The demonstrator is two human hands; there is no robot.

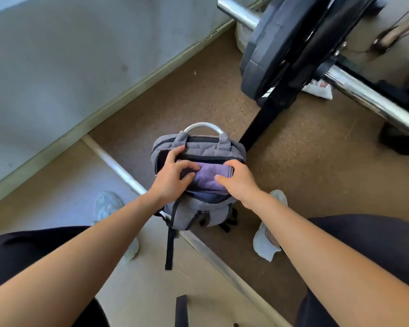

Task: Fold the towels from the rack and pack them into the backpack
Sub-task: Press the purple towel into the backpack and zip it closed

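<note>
A grey backpack (198,214) stands upright on the floor between my feet, its main compartment unzipped. A folded purple towel (208,177) lies in the opening. My left hand (172,175) is at the left side of the opening, thumb hooked on the inner edge and fingers curled onto the towel. My right hand (236,181) grips the right rim of the opening beside the towel, thumb on the towel's edge. The white top handle (204,126) arches at the far side of the backpack.
A barbell (364,90) with black weight plates (283,43) rests on a black rack upright (260,121) just beyond the backpack. A grey wall (80,55) runs along the left. My shoes (108,205) flank the backpack. A loose black strap (169,246) trails toward me.
</note>
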